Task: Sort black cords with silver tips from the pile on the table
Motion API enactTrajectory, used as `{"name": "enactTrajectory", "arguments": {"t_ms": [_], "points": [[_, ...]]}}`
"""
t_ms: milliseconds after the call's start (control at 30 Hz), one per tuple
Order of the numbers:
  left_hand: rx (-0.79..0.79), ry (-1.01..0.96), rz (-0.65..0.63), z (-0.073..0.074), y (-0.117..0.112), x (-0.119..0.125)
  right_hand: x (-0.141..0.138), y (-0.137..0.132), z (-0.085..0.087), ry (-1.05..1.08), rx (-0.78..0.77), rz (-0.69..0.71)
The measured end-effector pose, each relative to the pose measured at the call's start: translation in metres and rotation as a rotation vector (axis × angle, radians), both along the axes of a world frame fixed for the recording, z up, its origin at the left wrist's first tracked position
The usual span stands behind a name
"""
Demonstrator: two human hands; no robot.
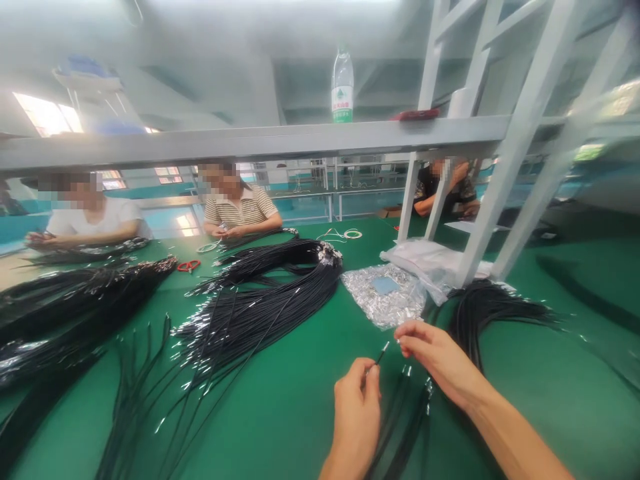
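Green table (300, 413) under black cords, left hand (356, 413) pinching one cord (380, 357), right hand (440, 360) pinched shut.

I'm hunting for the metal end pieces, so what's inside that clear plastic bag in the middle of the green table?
The clear bag holds a heap of small silvery metal pieces, with a pale blue slip lying on them. Whatever lies beneath the heap is covered. Behind it sits another crumpled plastic bag.

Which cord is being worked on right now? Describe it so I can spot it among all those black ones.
On the green table, look near the bottom edge, between the two hands. The cord is pinched in the left hand, its tip pointing at the right hand. Unlike the bundled cords, it is lifted alone.
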State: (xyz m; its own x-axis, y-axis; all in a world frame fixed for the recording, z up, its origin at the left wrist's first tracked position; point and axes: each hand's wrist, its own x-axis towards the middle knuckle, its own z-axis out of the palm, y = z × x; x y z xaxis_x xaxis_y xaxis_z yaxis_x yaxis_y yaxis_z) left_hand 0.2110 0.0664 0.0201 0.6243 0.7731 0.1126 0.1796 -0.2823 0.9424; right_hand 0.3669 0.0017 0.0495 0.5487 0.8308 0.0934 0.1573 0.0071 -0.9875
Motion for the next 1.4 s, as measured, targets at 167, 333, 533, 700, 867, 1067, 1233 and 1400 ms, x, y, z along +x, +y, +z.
{"name": "enactTrajectory", "arguments": {"t_ms": [167,333,533,700,867,1067,1233,1400], "points": [[0.027,0.036,-0.037,0.0,-0.002,0.001,-0.011,-0.003,-0.011,0.409,0.163,-0.007],[0.057,0.057,-0.043,-0.003,-0.001,0.002,-0.011,-0.002,-0.015,0.47,0.182,0.01],[0.057,0.044,-0.049,0.0,-0.003,0.002,-0.013,-0.004,-0.013,0.406,0.155,0.015],[0.079,0.034,-0.057,-0.003,-0.004,0.001,-0.017,-0.003,-0.011,0.159,0.105,-0.027],[0.109,0.041,-0.062,-0.006,-0.006,0.001,-0.019,-0.003,-0.013,0.16,0.091,-0.017],[0.225,0.069,-0.088,-0.004,-0.009,-0.001,-0.023,-0.005,-0.014,0.218,0.053,-0.06],[0.193,0.013,-0.108,-0.003,-0.01,-0.003,-0.036,-0.005,-0.014,0.434,0.073,0.058],[0.096,-0.059,-0.105,-0.006,-0.01,-0.003,-0.038,-0.008,-0.016,0.471,0.037,0.146]]}}
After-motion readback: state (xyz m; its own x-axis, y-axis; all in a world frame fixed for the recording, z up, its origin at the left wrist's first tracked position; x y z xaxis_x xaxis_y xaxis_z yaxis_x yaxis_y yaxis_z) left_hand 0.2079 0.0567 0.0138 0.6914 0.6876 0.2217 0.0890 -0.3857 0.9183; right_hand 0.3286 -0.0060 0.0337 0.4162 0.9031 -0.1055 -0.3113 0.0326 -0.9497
